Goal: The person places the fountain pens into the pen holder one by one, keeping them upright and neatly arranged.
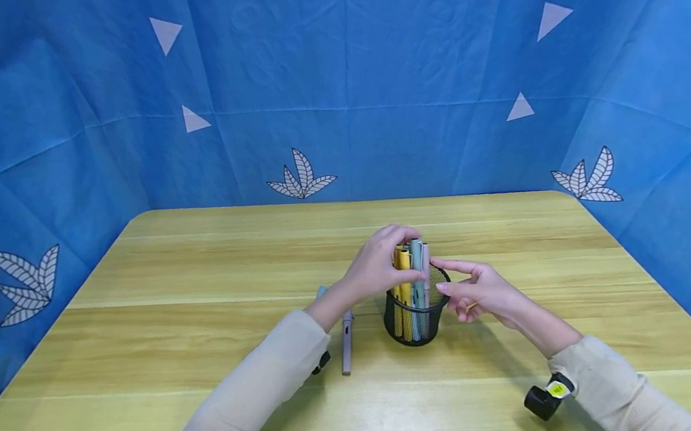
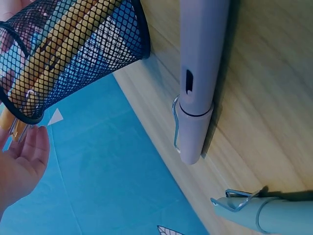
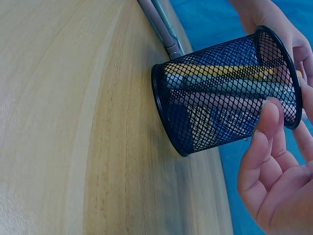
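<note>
A black mesh pen holder (image 1: 422,310) stands upright on the table with several capped pens in it, among them a yellow pen (image 1: 404,261), a pale teal pen (image 1: 416,254) and a lilac pen (image 1: 425,254). My left hand (image 1: 382,263) holds the upper ends of the pens, thumb across the front and fingers curving behind. On the holder's right side, my right hand (image 1: 483,292) grips the rim between thumb and index finger. Just left of the holder lie another lilac pen (image 1: 347,345) and a teal pen (image 2: 274,215), the latter mostly behind my left wrist in the head view.
The wooden table (image 1: 196,262) ends at a blue patterned cloth (image 1: 365,62) behind and along the sides. A small black device (image 1: 543,401) is strapped to my right wrist.
</note>
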`<state>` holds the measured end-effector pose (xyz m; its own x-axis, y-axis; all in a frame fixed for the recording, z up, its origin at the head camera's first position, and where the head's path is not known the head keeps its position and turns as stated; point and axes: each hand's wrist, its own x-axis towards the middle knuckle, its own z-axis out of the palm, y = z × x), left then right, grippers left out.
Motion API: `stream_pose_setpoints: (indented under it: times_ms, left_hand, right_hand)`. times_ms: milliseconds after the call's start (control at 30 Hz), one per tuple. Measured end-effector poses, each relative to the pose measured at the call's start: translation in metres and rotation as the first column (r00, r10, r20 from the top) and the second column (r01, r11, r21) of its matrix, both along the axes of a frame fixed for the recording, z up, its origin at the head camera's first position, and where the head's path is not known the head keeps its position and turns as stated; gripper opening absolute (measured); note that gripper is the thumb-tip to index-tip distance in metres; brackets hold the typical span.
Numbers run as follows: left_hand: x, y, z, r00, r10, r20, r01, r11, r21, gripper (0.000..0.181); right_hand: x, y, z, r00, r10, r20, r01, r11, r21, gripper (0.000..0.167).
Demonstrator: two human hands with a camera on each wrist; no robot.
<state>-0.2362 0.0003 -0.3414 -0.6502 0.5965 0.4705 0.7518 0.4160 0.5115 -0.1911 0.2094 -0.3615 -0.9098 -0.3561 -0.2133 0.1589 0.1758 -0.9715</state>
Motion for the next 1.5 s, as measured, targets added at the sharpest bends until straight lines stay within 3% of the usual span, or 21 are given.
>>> stream_pose_setpoints:
  times_ms: [300, 1033, 1500]
  left_hand:
    - [0.0, -0.006, -0.001, 0.999, -0.024, -0.032, 0.024, 1.0, 0.016, 0.057]
    - [0.004, -0.023, 0.004, 0.999, 0.0, 0.047, -0.004, 0.995, 0.095, 0.042]
    - [0.005, -0.035, 0.005, 0.995, 0.054, 0.086, -0.064, 0.992, 0.113, 0.041]
  right_hand:
    - [0.0, 0.0, -0.001, 1.0, -0.014, 0.01, 0.014, 1.0, -0.01, 0.067]
    - [0.001, 0.0, -0.002, 1.0, -0.021, 0.02, 0.021, 1.0, -0.022, 0.067]
    - [0.001, -0.001, -0.001, 1.0, -0.017, 0.02, 0.017, 0.999, -0.027, 0.065]
